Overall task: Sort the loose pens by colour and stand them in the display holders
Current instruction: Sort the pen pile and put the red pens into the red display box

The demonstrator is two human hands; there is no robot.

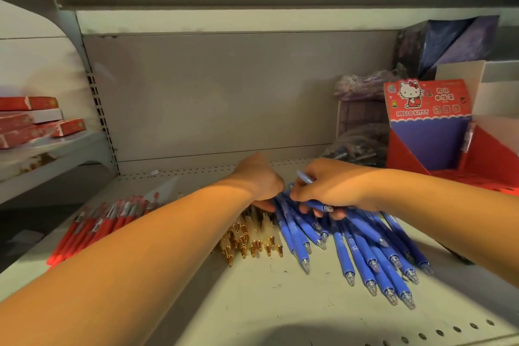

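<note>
R hand (334, 191), centre-right of frame: fingers curled round a few blue pens (362, 241) near their back ends, w/ a pale blue pen (304, 177) poking up past my knuckles. L hand (261, 177), just left of it, knuckles up, fingertips down where the blue pile meets the gold-tipped pens (244, 236); can't tell if it's gripping any. Rest of the blue pens fan out on the shelf (280, 303), tips toward me, lower right. Red pens (98, 225) lie in a row at lower left. Red Hello Kitty display holder (404, 154) stands at the right, well apart from the piles.
</note>
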